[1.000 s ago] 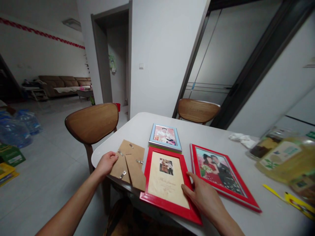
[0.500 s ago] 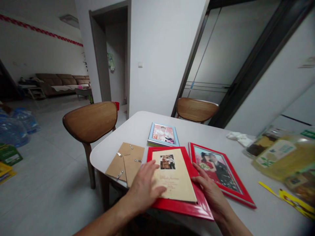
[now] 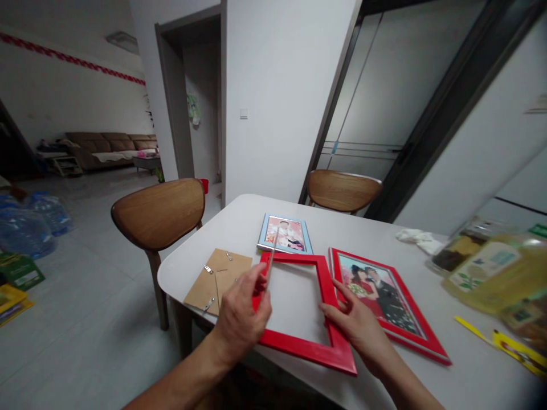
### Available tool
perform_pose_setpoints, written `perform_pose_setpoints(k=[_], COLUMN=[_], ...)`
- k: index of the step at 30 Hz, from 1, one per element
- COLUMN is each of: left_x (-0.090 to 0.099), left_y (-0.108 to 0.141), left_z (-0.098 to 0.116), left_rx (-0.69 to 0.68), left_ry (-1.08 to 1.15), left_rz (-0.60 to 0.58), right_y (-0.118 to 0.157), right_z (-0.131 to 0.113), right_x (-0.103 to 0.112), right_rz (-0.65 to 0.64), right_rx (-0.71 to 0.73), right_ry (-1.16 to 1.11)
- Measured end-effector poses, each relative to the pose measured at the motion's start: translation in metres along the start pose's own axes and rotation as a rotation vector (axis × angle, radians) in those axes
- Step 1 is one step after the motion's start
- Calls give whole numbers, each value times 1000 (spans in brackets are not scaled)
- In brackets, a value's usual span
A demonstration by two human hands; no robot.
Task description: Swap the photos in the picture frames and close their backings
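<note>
My left hand [image 3: 243,307] pinches a thin cream printed sheet [image 3: 274,253], now seen edge-on and tilted up over the left side of an empty red picture frame [image 3: 299,347]. My right hand [image 3: 356,319] grips that frame's right side, thumb on top. Through its opening the white tabletop shows. Left of the frame lies a brown backing board [image 3: 200,285] with metal clips, partly hidden by my left hand. A second red frame with a couple's photo [image 3: 384,296] lies to the right. Behind the empty frame is a light blue framed photo [image 3: 284,233].
The white table [image 3: 342,230] also bears a crumpled white tissue [image 3: 416,238], a large bottle of yellow oil [image 3: 487,273] and a yellow tool [image 3: 474,331] on the right. Wooden chairs [image 3: 160,213] stand at the left and far sides. Water bottles [image 3: 25,228] sit on the floor.
The cream sheet that lay in the red frame has been lifted out and turned on edge by my left hand. My right hand keeps its hold on the frame.
</note>
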State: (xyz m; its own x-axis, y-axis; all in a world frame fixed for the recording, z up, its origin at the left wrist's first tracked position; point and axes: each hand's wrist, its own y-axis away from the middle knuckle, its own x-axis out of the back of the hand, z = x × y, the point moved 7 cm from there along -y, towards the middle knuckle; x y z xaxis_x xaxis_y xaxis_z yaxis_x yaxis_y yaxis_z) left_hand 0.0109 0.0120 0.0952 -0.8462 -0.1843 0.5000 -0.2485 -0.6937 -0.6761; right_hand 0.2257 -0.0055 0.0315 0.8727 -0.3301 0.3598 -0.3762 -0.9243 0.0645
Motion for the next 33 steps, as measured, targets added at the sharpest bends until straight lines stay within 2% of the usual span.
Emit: perform_pose_setpoints(k=[4,9,14,18,20,23,25,27,30,33], left_x=[25,27,21,23,23,17,8,-2,-20,-36], left_y=[12,38,45,44,43,41,38,36,36,39], left_z=[-45,-83,-89,-85,-82,-72,-62,-51,-35,-26], left_rx=[250,384,300,223,194,135,101,69,23,5], left_ry=[-104,-158,-289,-367,-389,-349,-287,-226,-177,-171], left_rz=[65,-17,-132,-145,-148,-177,-219,-276,-390,-503], right_y=[-8,-10,-8,-5,-4,-3,-5,-11,-19,-22], right_z=[13,19,17,19,13,-2,-9,-10,-5,-4], right_x=[6,7,3,2,2,-6,-20,-38,-70,-98], right_rz=[66,85,73,58,92,101,27,-63,-174,-307], right_rx=[71,111,148,163,194,282,290,214,28,-93], right_ry=[449,748,861,933,963,844,645,405,26,-256])
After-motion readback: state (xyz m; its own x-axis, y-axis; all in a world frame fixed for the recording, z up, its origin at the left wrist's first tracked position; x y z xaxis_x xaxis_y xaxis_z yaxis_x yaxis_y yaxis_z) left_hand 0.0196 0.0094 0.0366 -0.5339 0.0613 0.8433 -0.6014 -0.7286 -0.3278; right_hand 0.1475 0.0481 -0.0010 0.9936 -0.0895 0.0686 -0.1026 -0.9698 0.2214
